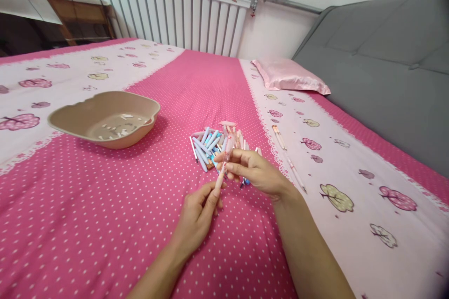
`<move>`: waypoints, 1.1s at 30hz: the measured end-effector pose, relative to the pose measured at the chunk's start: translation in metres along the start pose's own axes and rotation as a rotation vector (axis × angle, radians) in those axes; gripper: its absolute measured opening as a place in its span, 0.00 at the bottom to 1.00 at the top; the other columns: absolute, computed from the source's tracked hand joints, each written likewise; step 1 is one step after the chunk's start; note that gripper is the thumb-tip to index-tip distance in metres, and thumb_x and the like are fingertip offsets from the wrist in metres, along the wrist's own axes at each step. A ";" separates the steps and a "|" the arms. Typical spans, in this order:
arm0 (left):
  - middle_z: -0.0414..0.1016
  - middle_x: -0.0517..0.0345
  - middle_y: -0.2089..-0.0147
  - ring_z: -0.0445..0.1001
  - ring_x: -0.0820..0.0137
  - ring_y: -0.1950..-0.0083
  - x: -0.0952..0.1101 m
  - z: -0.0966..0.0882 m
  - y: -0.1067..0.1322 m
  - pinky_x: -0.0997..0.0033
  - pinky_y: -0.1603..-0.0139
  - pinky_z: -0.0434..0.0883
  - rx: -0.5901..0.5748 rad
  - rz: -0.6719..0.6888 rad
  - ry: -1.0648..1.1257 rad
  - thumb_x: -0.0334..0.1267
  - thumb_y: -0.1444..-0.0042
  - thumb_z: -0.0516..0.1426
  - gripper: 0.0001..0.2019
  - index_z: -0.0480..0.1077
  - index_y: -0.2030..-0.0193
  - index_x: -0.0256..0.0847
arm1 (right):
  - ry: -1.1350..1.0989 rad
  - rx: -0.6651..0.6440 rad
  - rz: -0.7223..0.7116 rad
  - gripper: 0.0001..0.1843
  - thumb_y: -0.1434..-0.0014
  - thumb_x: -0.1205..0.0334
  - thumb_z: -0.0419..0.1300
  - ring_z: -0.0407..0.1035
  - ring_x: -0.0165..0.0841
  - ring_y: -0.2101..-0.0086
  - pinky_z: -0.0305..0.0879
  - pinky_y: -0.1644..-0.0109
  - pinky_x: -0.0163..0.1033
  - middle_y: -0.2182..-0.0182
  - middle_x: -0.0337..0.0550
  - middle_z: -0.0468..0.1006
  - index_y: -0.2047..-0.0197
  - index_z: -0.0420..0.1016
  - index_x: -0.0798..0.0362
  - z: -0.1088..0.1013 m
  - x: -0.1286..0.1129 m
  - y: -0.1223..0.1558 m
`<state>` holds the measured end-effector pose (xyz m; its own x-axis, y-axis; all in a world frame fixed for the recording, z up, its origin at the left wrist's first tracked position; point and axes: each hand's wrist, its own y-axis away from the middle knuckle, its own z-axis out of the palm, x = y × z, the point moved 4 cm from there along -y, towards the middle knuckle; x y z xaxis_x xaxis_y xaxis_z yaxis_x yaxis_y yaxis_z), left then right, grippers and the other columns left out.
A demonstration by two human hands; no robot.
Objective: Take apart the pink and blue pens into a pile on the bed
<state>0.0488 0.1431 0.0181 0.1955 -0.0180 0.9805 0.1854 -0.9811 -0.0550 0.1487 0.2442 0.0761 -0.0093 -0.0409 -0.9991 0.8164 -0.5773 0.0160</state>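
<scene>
Both my hands hold one pink pen (224, 162) over the pink dotted bedspread (105, 215). My left hand (197, 217) pinches its lower end between thumb and fingers. My right hand (254, 170) grips the upper part, fingers curled round it. Just behind them lies a pile of several pink and blue pens (214, 142). Two more pens (286, 154) lie in a line to the right, on the pale flowered strip.
A beige tray-like bowl (63, 119) holding several small white pieces sits to the left. A pink pillow (291, 77) lies at the back, against a grey padded headboard (379, 51). A white radiator (182, 16) and a wooden desk (77, 14) stand beyond the bed.
</scene>
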 end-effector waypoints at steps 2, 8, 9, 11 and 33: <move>0.68 0.59 0.74 0.66 0.73 0.74 0.000 0.001 0.000 0.73 0.72 0.63 -0.009 0.008 0.006 0.45 0.40 0.47 0.17 0.68 0.55 0.35 | 0.008 -0.009 -0.004 0.10 0.44 0.66 0.57 0.61 0.22 0.74 0.59 0.71 0.30 0.67 0.39 0.71 0.58 0.73 0.54 0.000 -0.001 0.000; 0.70 0.57 0.73 0.67 0.73 0.73 -0.002 0.001 0.000 0.72 0.70 0.64 -0.012 0.008 -0.012 0.46 0.40 0.46 0.17 0.68 0.56 0.35 | 0.020 0.010 0.009 0.07 0.46 0.66 0.58 0.60 0.21 0.76 0.58 0.71 0.30 0.70 0.37 0.71 0.62 0.73 0.54 0.001 -0.003 -0.001; 0.71 0.57 0.73 0.67 0.73 0.73 -0.002 0.001 0.000 0.72 0.70 0.64 -0.008 0.006 -0.013 0.46 0.40 0.46 0.17 0.68 0.56 0.35 | 0.016 0.015 0.014 0.07 0.46 0.66 0.59 0.60 0.21 0.76 0.58 0.71 0.30 0.71 0.37 0.71 0.62 0.73 0.54 0.001 -0.003 -0.002; 0.71 0.57 0.73 0.67 0.73 0.73 -0.002 0.000 0.000 0.72 0.71 0.64 0.000 0.001 -0.010 0.46 0.40 0.47 0.18 0.68 0.55 0.35 | 0.004 0.030 0.010 0.07 0.47 0.66 0.60 0.61 0.21 0.75 0.58 0.70 0.30 0.71 0.36 0.71 0.63 0.73 0.55 0.001 -0.002 -0.002; 0.70 0.57 0.73 0.66 0.73 0.74 -0.002 -0.001 -0.002 0.73 0.72 0.63 0.028 0.010 -0.057 0.46 0.42 0.48 0.18 0.70 0.56 0.35 | 1.048 0.999 0.378 0.16 0.49 0.53 0.56 0.71 0.40 0.62 0.61 0.60 0.40 0.67 0.48 0.79 0.63 0.75 0.54 -0.111 0.048 0.002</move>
<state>0.0470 0.1445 0.0164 0.2521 -0.0158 0.9676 0.2101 -0.9751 -0.0707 0.2138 0.3320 0.0235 0.8675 0.0274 -0.4966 -0.0489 -0.9889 -0.1400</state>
